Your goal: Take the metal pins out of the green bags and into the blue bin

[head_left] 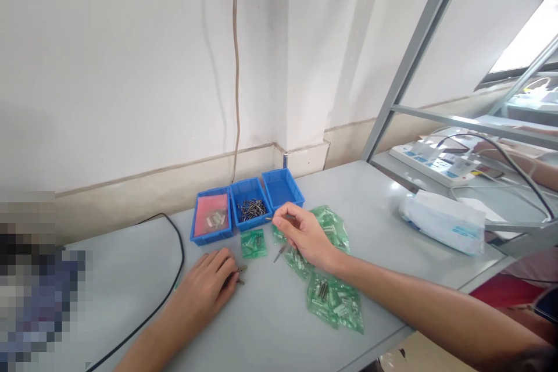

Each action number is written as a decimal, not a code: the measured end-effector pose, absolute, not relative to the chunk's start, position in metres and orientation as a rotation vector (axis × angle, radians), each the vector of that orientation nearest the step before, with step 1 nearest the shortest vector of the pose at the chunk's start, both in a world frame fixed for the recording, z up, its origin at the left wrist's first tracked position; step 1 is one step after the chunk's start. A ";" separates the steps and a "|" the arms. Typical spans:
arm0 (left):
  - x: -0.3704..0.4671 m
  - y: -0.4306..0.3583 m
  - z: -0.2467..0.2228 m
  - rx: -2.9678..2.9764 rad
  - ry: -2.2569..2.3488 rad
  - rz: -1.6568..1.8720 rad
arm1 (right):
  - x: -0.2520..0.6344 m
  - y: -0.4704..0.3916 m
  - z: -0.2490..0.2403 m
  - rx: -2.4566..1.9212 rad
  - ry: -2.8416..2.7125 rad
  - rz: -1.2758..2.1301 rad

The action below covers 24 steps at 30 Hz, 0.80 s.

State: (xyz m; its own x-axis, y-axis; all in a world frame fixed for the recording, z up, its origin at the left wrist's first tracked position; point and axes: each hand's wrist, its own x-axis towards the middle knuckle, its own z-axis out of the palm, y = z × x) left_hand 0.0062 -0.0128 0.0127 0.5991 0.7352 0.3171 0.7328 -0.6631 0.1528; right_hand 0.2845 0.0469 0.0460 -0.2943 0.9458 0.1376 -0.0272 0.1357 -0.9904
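My left hand rests on the table with its fingers curled over small metal pins, whose ends stick out by the thumb and forefinger. Held up near the blue bins, my right hand pinches a thin metal pin between thumb and fingertips. Below it lies a slim pointed grey piece; its kind is unclear. A small green plastic bag sits between my hands. More green bags with metal parts lie under and around my right forearm. Many loose pins fill the middle blue bin.
The left blue bin contains a pink sheet and a clear bag of parts. A third blue bin stands at right. A black cable crosses the table. Further right are a white plastic package, a metal frame and a power strip.
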 end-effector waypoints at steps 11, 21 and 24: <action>0.004 -0.012 0.009 2.791 1.283 0.524 | 0.286 0.045 0.044 -0.961 -1.509 1.267; 0.006 -0.012 0.011 2.799 1.283 0.538 | 0.284 0.046 0.048 -0.988 -1.478 1.328; 0.006 -0.012 0.012 2.798 1.281 0.551 | 0.285 0.047 0.049 -1.006 -1.459 1.360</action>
